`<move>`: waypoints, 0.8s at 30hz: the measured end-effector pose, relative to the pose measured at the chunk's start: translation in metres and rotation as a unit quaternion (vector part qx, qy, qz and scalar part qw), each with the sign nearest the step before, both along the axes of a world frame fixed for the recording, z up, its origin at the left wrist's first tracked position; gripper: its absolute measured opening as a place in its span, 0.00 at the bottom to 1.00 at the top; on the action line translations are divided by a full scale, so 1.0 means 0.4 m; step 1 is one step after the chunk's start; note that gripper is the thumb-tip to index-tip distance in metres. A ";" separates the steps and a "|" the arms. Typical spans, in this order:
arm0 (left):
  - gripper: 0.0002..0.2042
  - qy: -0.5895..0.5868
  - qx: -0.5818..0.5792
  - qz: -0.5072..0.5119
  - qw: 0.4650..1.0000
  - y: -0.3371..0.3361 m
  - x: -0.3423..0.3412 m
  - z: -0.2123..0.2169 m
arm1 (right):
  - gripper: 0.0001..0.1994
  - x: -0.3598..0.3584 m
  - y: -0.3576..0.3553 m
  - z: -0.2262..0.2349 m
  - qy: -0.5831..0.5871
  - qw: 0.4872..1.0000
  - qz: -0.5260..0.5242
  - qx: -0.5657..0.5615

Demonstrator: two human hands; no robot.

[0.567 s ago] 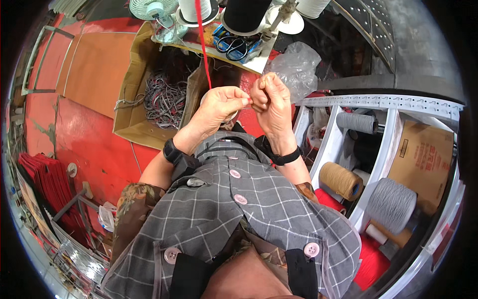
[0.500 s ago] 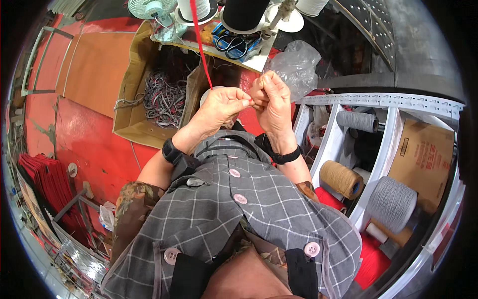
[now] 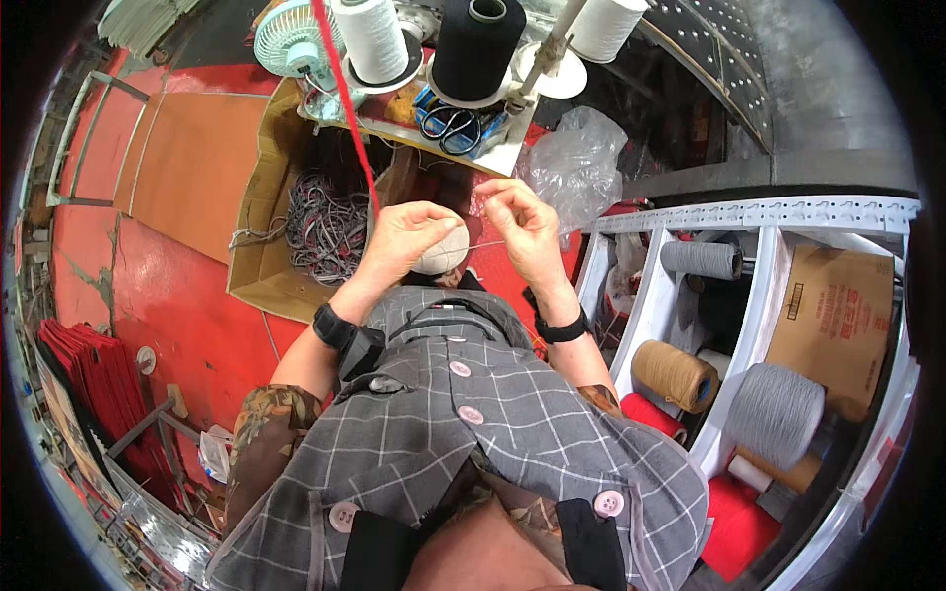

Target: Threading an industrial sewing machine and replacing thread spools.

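Note:
My left hand [image 3: 406, 241] is closed in a pinch, thumb against forefinger. A red cord [image 3: 345, 103] slants down from the top of the view and meets this hand's knuckles; whether the fingers grip it is hidden. To its right, my right hand [image 3: 529, 232] is raised with curled fingers and thumb pressed in. Between the two hands runs a thin pale thread [image 3: 485, 244], pinched at both ends as far as I can see. Just below and behind the left fingers shows a round beige disc-like thing [image 3: 443, 253], partly covered.
A cardboard box [image 3: 258, 231] of tangled cords [image 3: 323, 231] stands left. Ahead, a small table [image 3: 505, 148] bears a white yarn cone [image 3: 372, 44], a black yarn cone [image 3: 477, 49], scissors [image 3: 450, 130] and a fan [image 3: 293, 39]. A white shelf rack [image 3: 749, 212] with yarn cones stands right.
My hands have moved apart from touching, the left going down and left, and the thread now stretches between them. The red cord has swung left, and the view has tipped slightly upward.

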State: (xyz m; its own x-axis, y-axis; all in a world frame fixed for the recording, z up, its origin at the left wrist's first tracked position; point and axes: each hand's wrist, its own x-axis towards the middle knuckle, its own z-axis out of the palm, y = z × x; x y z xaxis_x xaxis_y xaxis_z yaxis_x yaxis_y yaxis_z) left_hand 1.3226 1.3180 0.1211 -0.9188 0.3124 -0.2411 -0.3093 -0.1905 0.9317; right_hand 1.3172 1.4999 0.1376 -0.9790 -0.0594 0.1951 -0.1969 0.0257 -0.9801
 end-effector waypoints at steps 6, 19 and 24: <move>0.05 0.125 -0.188 0.091 0.970 -0.107 -0.044 0.005 | 0.07 -0.014 0.044 -0.073 -0.122 0.977 0.099 0.146; 0.05 0.149 -0.288 0.146 0.935 -0.087 -0.074 0.006 | 0.07 -0.051 0.004 -0.232 -0.185 0.979 0.083 0.024; 0.06 0.225 -0.452 0.113 0.856 -0.070 -0.105 -0.014 | 0.09 -0.091 0.031 -0.282 -0.108 0.981 0.047 0.152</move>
State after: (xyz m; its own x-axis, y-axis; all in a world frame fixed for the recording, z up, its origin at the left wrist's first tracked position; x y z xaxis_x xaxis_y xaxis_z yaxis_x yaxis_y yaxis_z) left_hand 1.2805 1.2900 0.1154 -0.9946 -0.0132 0.1033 0.0687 0.6632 0.7453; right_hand 1.2807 1.5124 0.0247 -0.9828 -0.1755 -0.0582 -0.0001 0.3151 -0.9491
